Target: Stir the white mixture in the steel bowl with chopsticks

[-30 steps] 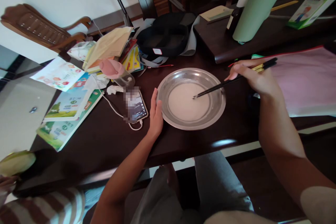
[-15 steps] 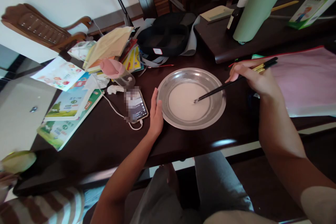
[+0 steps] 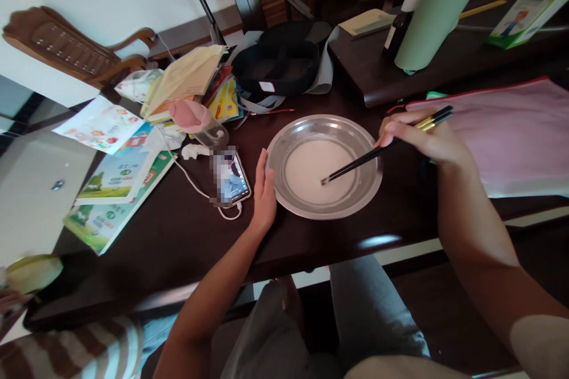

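Over the bowl (image 3: 326, 213), the right hand (image 3: 415, 139) has chopsticks (image 3: 355, 163) pinched snugly, tips at the whitish liquid (image 3: 306, 169). Left hand (image 3: 264, 204) just rests on the rim, unwrapped, so a hard shove could skid the bowl across the table (image 3: 169, 237) and splash that phone (image 3: 235, 180).

The table (image 3: 178, 243) looks like glossy wood; near its front edge the basin (image 3: 326, 211) is smooth, shiny metal, and along the left edge the booklets (image 3: 111, 177) are paper.

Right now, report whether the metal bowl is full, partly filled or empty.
Partly filled: in the metal bowl, whitish contents stop well below the rim.
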### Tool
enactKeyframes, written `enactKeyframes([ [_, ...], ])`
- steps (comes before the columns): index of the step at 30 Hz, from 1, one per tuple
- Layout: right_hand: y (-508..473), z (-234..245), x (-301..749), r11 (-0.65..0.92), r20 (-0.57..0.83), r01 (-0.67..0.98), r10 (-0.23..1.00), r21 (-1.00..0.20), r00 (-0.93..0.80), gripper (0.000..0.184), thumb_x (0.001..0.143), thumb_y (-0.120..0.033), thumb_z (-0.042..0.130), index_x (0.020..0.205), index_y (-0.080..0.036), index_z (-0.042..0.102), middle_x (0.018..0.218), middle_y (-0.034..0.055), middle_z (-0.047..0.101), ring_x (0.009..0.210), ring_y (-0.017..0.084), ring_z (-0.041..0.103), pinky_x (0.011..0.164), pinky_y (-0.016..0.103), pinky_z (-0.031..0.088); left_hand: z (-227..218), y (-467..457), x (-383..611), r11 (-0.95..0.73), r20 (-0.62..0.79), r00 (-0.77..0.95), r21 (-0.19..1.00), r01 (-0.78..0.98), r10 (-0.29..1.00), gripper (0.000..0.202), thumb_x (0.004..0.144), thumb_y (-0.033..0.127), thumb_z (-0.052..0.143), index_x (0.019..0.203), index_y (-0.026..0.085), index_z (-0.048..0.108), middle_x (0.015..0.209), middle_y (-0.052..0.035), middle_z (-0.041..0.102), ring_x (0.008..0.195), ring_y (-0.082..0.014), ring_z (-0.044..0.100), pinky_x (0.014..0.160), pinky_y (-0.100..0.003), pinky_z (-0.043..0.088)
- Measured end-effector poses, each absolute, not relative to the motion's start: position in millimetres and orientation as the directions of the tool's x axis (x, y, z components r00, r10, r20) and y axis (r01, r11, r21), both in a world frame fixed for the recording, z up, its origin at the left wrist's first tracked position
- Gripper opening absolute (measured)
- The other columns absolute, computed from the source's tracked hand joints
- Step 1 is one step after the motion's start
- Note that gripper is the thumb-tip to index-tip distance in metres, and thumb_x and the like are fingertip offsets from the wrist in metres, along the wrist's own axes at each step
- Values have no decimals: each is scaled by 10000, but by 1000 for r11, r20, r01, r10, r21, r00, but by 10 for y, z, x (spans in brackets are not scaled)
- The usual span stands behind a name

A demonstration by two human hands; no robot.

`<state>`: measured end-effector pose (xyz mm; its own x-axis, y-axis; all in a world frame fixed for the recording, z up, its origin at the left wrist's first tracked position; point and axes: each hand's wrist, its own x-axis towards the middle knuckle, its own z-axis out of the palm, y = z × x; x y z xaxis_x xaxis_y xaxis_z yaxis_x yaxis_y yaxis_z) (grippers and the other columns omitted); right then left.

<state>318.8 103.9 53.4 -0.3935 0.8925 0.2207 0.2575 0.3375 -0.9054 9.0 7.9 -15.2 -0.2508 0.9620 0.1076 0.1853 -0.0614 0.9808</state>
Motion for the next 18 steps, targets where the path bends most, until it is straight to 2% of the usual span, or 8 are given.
enactKeyframes([
  [2, 1021, 524, 3133, 343, 184, 269, 858, -900, -480, 319, 854, -491, 678, 685, -231, 751, 759, 34, 770, 764, 198, 706, 739, 326, 498, -151, 82, 96, -65, 111, -252, 981, 184, 961, 686, 947, 619, 488, 1530, 265, 406, 1670, -63, 332, 1556, -229, 286, 1292, -383, 210],
  [4, 1021, 511, 3104, 356, 186, 299, 861, -885, -474, 303, 856, -497, 673, 735, -235, 765, 809, 33, 784, 805, 199, 708, 745, 320, 496, -148, 84, 101, -66, 111, -252, 981, 181, 961, 678, 949, 614, 488, 1529, 272, 408, 1669, -58, 335, 1556, -233, 287, 1293, -393, 208],
  [7, 1050, 508, 3151, 358, 253, 351, 917, -865, -309, 290, 878, -465, 665, 715, -244, 758, 766, 12, 766, 759, 183, 682, 733, 318, 477, -144, 82, 104, -63, 107, -254, 983, 174, 961, 650, 952, 605, 491, 1520, 296, 419, 1665, -45, 346, 1551, -228, 299, 1292, -399, 212],
  [9, 1063, 520, 3204, 347, 282, 324, 931, -880, -231, 308, 881, -445, 670, 656, -246, 738, 703, 3, 739, 711, 178, 665, 729, 323, 472, -148, 80, 102, -64, 107, -255, 983, 172, 961, 632, 954, 597, 496, 1513, 310, 427, 1664, -36, 349, 1552, -224, 298, 1292, -396, 212],
  [12, 1050, 534, 3217, 327, 237, 262, 917, -908, -321, 348, 875, -462, 674, 611, -240, 721, 672, 11, 729, 688, 186, 672, 727, 332, 485, -161, 80, 100, -67, 110, -257, 983, 173, 960, 612, 957, 588, 497, 1504, 320, 439, 1662, -27, 354, 1559, -228, 280, 1295, -403, 200],
  [15, 1027, 523, 3149, 336, 176, 285, 867, -898, -467, 326, 854, -505, 678, 687, -236, 753, 753, 29, 771, 753, 200, 700, 731, 328, 493, -172, 84, 104, -65, 109, -260, 983, 172, 959, 609, 956, 586, 500, 1502, 322, 442, 1661, -25, 357, 1560, -229, 274, 1295, -403, 196],
  [18, 1036, 506, 3128, 355, 202, 330, 886, -875, -418, 304, 864, -500, 666, 742, -240, 766, 803, 27, 786, 790, 198, 698, 732, 323, 485, -170, 87, 108, -61, 104, -260, 984, 167, 960, 615, 955, 590, 501, 1505, 322, 436, 1661, -25, 356, 1556, -228, 286, 1294, -409, 198],
])
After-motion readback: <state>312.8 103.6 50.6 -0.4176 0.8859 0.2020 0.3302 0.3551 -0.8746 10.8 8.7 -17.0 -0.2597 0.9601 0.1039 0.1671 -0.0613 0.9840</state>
